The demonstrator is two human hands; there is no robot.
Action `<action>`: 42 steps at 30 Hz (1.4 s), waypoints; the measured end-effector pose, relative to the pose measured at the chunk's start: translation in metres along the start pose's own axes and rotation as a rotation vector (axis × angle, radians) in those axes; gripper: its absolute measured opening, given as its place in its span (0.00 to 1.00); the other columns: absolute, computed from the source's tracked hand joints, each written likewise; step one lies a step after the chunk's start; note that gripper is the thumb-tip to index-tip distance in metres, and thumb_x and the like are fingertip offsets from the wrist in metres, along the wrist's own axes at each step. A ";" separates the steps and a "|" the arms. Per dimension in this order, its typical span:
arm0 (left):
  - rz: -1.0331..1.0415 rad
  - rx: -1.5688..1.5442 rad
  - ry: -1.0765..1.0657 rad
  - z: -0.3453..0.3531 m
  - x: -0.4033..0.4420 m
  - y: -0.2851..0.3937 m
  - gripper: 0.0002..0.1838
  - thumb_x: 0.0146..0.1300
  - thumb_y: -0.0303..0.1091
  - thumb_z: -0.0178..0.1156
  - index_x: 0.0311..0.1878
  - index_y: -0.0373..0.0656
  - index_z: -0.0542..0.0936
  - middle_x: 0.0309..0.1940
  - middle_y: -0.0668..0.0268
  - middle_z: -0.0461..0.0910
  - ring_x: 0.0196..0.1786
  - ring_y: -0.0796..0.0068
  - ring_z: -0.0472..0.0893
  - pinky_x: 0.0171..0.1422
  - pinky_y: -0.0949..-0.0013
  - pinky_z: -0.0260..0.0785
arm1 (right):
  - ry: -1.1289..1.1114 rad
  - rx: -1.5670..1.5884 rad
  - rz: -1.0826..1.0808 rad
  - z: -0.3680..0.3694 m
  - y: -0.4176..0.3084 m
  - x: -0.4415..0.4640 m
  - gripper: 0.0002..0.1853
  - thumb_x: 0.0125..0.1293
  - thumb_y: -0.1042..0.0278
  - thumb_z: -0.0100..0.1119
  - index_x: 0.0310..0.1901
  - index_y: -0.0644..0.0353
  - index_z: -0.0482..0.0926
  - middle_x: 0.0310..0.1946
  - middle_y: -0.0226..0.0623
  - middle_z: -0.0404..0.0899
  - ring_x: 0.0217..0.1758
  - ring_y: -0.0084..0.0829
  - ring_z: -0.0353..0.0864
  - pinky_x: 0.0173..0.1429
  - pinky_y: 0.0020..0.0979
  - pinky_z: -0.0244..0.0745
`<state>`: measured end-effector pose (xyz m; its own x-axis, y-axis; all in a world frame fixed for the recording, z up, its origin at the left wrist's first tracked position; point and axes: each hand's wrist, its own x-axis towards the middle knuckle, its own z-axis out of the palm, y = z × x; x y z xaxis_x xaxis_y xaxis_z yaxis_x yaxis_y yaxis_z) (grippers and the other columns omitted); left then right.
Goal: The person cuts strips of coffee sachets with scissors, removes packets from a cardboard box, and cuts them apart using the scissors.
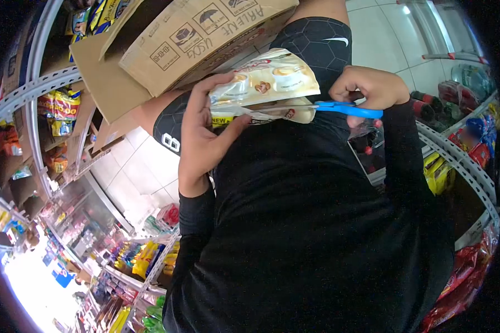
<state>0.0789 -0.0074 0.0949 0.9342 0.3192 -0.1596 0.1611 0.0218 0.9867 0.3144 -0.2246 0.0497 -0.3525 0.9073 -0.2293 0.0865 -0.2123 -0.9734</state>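
My left hand (203, 130) grips a cream-coloured printed sachet pack (286, 75) at its left end, thumb below and fingers behind. In my right hand (375, 91) are scissors with blue handles (361, 112), my fingers in the loops. Their blades reach leftward along the gap between the upper part of the pack and a lower cream part (301, 111). A yellow patch with the word NEW shows beside my left thumb. Whether the two parts are still joined at the left is hidden by my hand.
A large open cardboard box (205, 41) stands just beyond the pack, by my legs, with a flap (108, 77) out to the left. Metal shelving (36, 86) with snack packets rises on the left. More racks (461, 152) and bottles (425, 111) are on the right.
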 end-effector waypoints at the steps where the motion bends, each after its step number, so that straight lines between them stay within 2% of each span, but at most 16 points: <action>1: -0.005 -0.005 -0.019 0.001 0.000 0.000 0.32 0.52 0.12 0.62 0.61 0.35 0.64 0.58 0.57 0.71 0.61 0.71 0.72 0.64 0.72 0.64 | 0.012 0.010 0.008 0.002 0.000 0.003 0.20 0.57 0.59 0.70 0.18 0.61 0.71 0.11 0.25 0.65 0.15 0.15 0.60 0.21 0.24 0.53; 7: -0.052 -0.043 -0.065 0.006 0.000 -0.006 0.30 0.53 0.12 0.61 0.60 0.36 0.64 0.58 0.57 0.71 0.60 0.71 0.73 0.64 0.72 0.64 | 0.015 0.080 -0.043 0.005 0.007 0.017 0.17 0.58 0.60 0.68 0.21 0.60 0.72 0.14 0.22 0.69 0.17 0.12 0.63 0.20 0.21 0.54; 10: -0.053 -0.040 -0.087 0.007 0.001 -0.010 0.29 0.53 0.11 0.61 0.58 0.36 0.65 0.57 0.57 0.72 0.59 0.71 0.74 0.63 0.72 0.65 | -0.038 0.319 -0.078 0.012 0.037 0.033 0.17 0.59 0.61 0.67 0.22 0.60 0.72 0.16 0.22 0.70 0.17 0.12 0.64 0.21 0.19 0.55; 11: -0.076 -0.059 -0.085 0.006 0.000 -0.009 0.29 0.53 0.11 0.60 0.58 0.37 0.65 0.56 0.57 0.72 0.58 0.72 0.74 0.62 0.72 0.65 | -0.008 0.256 -0.096 0.014 0.041 0.037 0.17 0.60 0.61 0.66 0.21 0.60 0.72 0.15 0.22 0.69 0.17 0.11 0.64 0.21 0.18 0.55; 18: -0.164 -0.182 -0.088 -0.007 0.002 -0.010 0.27 0.52 0.10 0.60 0.56 0.37 0.67 0.49 0.60 0.77 0.54 0.76 0.77 0.59 0.76 0.67 | 0.000 0.393 -0.156 0.026 0.032 0.047 0.17 0.62 0.60 0.64 0.23 0.62 0.74 0.13 0.23 0.69 0.14 0.13 0.65 0.19 0.18 0.56; 21: -0.160 -0.218 -0.107 -0.016 0.001 -0.013 0.26 0.52 0.11 0.61 0.55 0.36 0.69 0.50 0.60 0.77 0.53 0.76 0.77 0.59 0.77 0.66 | -0.018 0.410 -0.190 0.033 0.035 0.058 0.18 0.64 0.58 0.62 0.25 0.64 0.75 0.13 0.24 0.69 0.14 0.13 0.65 0.19 0.19 0.57; 30: -0.167 -0.196 -0.197 -0.025 0.000 -0.021 0.23 0.49 0.16 0.66 0.51 0.35 0.77 0.49 0.64 0.79 0.50 0.79 0.77 0.58 0.76 0.66 | -0.020 0.390 -0.177 0.038 0.043 0.066 0.15 0.60 0.61 0.66 0.24 0.62 0.75 0.14 0.22 0.69 0.15 0.12 0.64 0.19 0.19 0.54; 42: -0.147 -0.214 -0.198 -0.022 0.003 -0.032 0.22 0.49 0.19 0.68 0.50 0.36 0.79 0.49 0.66 0.79 0.49 0.79 0.77 0.57 0.75 0.67 | 0.016 0.383 -0.158 0.038 0.043 0.071 0.14 0.57 0.65 0.68 0.22 0.61 0.74 0.14 0.22 0.69 0.15 0.12 0.63 0.20 0.19 0.53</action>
<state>0.0694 0.0136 0.0637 0.9530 0.1080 -0.2830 0.2478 0.2591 0.9335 0.2579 -0.1828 -0.0082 -0.3189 0.9445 -0.0794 -0.3214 -0.1866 -0.9284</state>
